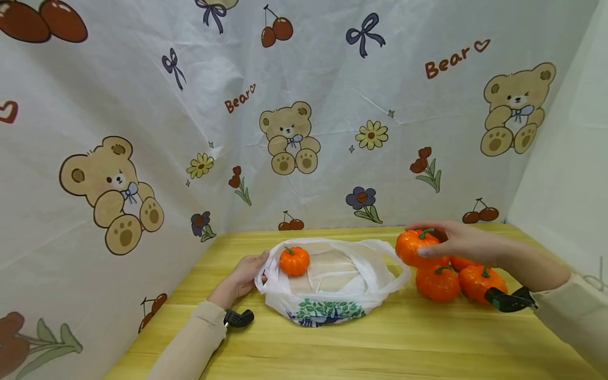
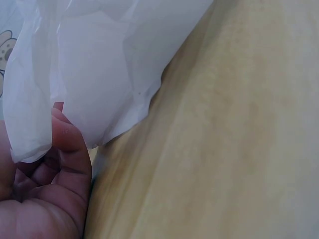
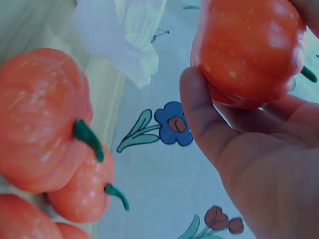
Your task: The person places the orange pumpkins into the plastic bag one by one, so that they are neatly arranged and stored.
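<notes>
A white plastic bag [image 1: 328, 298] with a green tree print lies with its mouth spread at the middle of the table. One small orange pumpkin [image 1: 294, 261] with a green stem is inside, at the left of the opening. My left hand [image 1: 246, 274] holds the bag's left edge; in the left wrist view, the thumb and curled fingers [image 2: 67, 137] pinch the white plastic. Above the other pumpkins, my right hand [image 1: 458, 243] grips another orange pumpkin [image 1: 412, 248], right of the bag. The right wrist view shows fingers and thumb around this pumpkin [image 3: 249, 50].
Several orange pumpkins [image 1: 477, 282] sit together on the right of the wooden table [image 1: 380, 343], beneath my right hand. Behind the table hangs a white cloth [image 1: 328, 200] printed with bears and flowers. A plain white wall [image 1: 560, 211] stands on the right.
</notes>
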### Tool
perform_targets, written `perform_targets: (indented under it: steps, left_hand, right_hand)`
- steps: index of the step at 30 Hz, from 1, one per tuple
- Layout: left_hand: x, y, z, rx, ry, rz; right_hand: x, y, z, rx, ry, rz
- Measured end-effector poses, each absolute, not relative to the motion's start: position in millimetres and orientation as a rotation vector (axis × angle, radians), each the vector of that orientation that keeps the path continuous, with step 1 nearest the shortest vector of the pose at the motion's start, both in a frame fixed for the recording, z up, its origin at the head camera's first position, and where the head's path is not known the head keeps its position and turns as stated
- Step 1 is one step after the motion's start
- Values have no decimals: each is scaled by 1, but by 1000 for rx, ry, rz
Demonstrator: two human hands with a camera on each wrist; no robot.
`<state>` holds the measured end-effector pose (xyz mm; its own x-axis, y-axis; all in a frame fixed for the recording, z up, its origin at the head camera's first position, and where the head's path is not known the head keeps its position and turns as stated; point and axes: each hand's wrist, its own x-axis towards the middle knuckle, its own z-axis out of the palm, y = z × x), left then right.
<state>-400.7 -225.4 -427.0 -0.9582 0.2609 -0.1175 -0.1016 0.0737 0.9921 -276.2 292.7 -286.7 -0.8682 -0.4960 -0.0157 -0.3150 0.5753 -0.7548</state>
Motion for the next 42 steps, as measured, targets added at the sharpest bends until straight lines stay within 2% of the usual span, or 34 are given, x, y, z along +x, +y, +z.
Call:
perform_targets:
  steps: [9, 20, 42]
  left_hand:
    - [-399, -226, -429, 161, 2103, 1969]
    - [-401, -226, -428, 143, 2128, 1961]
    - [-399, -225, -431, 163, 2139, 1976]
  right_hand:
    - [-298, 269, -285, -642, 2632, -1137]
    - [-304, 242, -276, -650, 2643, -1139]
    - [-350, 183, -291, -631, 2424, -1317]
